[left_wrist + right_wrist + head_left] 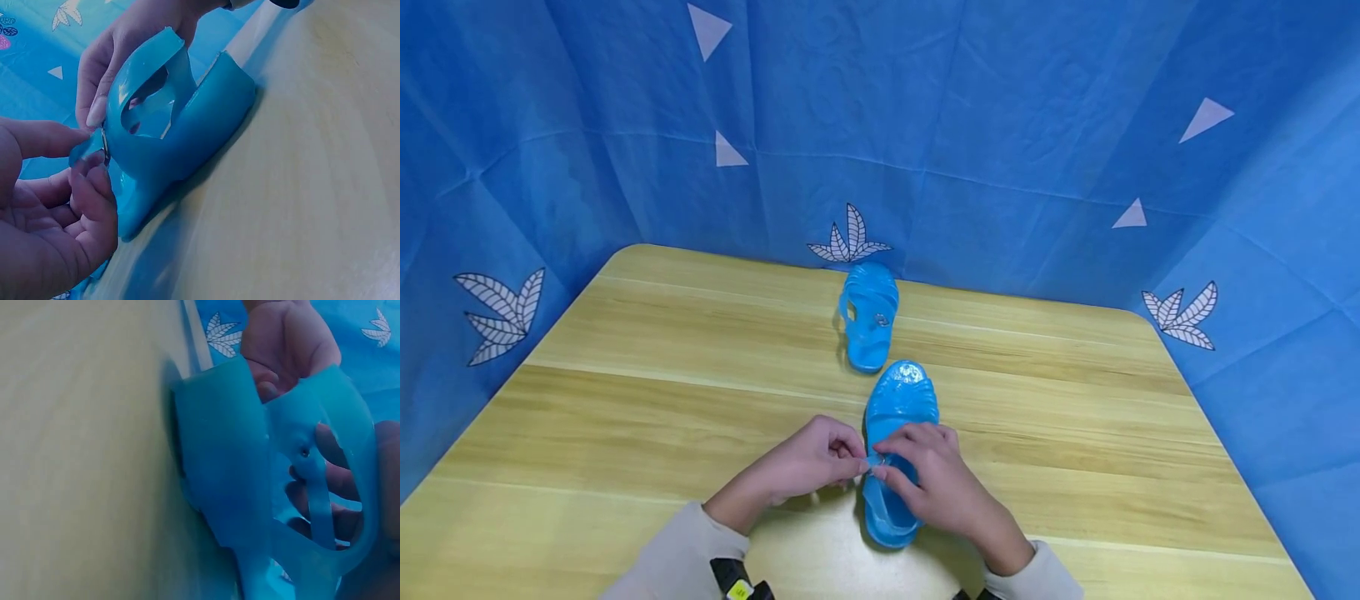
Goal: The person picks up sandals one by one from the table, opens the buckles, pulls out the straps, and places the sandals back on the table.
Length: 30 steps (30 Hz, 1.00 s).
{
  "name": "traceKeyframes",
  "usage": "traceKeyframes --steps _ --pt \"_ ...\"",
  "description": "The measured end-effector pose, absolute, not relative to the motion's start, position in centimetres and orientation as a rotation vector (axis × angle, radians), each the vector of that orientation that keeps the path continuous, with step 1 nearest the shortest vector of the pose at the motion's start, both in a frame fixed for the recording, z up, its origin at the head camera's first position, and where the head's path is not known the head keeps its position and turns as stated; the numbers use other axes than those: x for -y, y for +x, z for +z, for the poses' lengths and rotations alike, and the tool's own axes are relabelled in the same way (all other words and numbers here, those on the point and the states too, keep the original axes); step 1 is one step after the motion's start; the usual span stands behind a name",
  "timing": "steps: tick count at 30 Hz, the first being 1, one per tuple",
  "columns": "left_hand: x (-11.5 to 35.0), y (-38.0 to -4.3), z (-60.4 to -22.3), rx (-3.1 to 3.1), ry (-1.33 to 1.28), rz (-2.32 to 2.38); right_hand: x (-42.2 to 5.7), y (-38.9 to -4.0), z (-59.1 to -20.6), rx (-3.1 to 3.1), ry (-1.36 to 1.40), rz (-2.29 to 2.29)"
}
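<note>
A blue sandal [901, 398] lies on the table near me, its toe pointing away. My left hand [822, 457] pinches the free end of its strap [87, 149] between thumb and forefinger, left of a small metal buckle [105, 145]. From the other side, my right hand [934, 477] grips the strap around the buckle with thumb and forefinger. The right wrist view shows the sandal's heel [219, 437] and the right hand's fingers [340, 481] behind the strap openings. Part of the buckle is covered by fingers.
A second blue sandal [870, 321] lies just beyond the first, toe toward the back edge. Both are on a light wooden table [1075, 417]. A blue cloth [925, 108] with printed leaves and triangles hangs behind and at both sides.
</note>
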<state>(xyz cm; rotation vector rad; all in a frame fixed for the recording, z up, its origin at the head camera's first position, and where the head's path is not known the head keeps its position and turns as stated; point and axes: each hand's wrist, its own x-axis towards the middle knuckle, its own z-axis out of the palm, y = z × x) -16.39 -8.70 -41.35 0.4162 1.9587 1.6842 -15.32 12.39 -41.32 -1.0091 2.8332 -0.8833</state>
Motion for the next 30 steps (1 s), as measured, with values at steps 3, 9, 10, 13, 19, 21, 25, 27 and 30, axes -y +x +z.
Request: traceKeyframes --steps 3,9,10,13,19,21,25,27,30 --pt "8.72 -16.43 -41.44 -1.936 0.425 1.68 -12.52 -15.39 -41.26 -2.793 -0.992 -0.901" --pt "8.72 -16.42 -41.52 -1.887 0.383 1.681 -12.56 -15.44 -41.12 -2.692 -0.922 -1.004" --pt "8.71 -16.41 -41.53 -1.884 0.377 1.682 -12.56 -15.43 -41.11 -2.688 -0.919 -1.018" --pt "8.65 -16.38 -41.58 -1.884 0.365 1.68 -12.56 -15.48 -41.26 -2.692 -0.922 -1.038" --pt "8.65 -16.4 -41.77 -1.898 0.379 1.673 -12.43 -15.45 -41.39 -2.748 -0.913 -0.944" --pt "8.67 -16.42 -41.83 -1.898 0.383 1.676 -12.43 -15.44 -41.29 -2.756 -0.909 -0.898" --pt "8.65 -16.47 -41.94 -1.892 0.382 1.687 -12.53 -15.51 -41.12 -2.722 -0.895 -0.875" --pt "8.6 -16.49 -41.99 -1.889 0.376 1.693 -12.61 -15.56 -41.11 -2.7 -0.891 -0.89" --pt "8.5 -16.53 -42.06 -1.886 0.362 1.708 -12.64 -15.58 -41.1 -2.685 -0.893 -0.914"
